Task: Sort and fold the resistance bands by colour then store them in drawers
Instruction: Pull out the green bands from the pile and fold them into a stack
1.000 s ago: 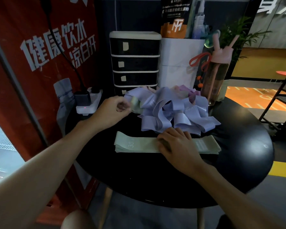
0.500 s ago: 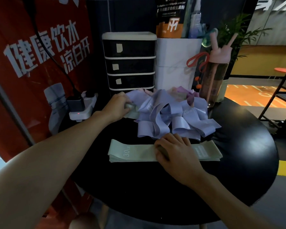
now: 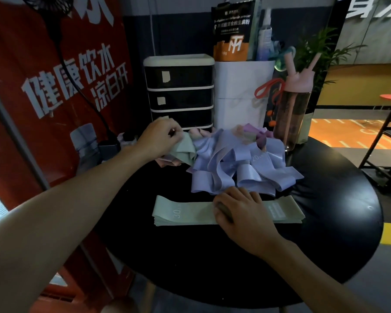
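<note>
Loose green band point(image 3: 183, 149) now shows further out of the purple band pile point(image 3: 235, 163) than half a second ago, pinched by the left hand point(image 3: 160, 136) at the pile's left edge. Right hand point(image 3: 242, 211) stays pressing the green stack point(image 3: 185, 211) flat on the table point(image 3: 325, 211). Green sorting continues; drawers point(image 3: 181, 91) closed behind.

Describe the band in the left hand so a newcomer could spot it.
On the round black table, find the tangled band pile before the black drawer unit. At its left edge, the left hand pinches a crumpled mint-green band, unlike the lilac ones beside it.
</note>
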Demonstrator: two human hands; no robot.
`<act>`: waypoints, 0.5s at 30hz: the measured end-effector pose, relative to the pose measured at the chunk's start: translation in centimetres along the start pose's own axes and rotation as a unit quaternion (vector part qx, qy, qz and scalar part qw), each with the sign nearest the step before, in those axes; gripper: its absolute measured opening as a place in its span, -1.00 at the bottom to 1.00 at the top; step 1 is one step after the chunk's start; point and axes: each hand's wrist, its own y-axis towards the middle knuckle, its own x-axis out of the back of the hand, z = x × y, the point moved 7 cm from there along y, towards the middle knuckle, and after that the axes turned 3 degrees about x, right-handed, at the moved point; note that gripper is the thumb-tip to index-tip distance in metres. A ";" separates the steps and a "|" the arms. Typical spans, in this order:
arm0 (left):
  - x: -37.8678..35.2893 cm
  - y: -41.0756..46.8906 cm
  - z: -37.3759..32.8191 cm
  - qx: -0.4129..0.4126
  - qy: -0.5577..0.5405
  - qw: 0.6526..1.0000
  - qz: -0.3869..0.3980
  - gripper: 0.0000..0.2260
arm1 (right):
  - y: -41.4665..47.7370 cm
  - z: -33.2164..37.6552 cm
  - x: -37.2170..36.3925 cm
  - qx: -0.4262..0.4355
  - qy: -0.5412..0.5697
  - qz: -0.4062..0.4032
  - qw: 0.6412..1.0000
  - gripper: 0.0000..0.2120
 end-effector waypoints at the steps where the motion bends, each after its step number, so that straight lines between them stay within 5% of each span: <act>1: 1.1 0.0 -0.5 0.001 -0.025 1.000 -0.012 -0.92 | 0.0 0.0 0.0 0.000 0.000 0.004 1.000 -0.77; 12: 9.9 -2.3 -5.8 -0.034 -0.162 0.985 -0.055 -0.96 | 0.4 -0.2 1.0 -0.032 0.034 0.027 0.999 -0.59; 15: 11.0 -3.5 -6.6 -0.044 -0.183 0.981 -0.052 -0.92 | 1.5 -0.4 2.8 -0.087 0.118 -0.007 0.989 -0.69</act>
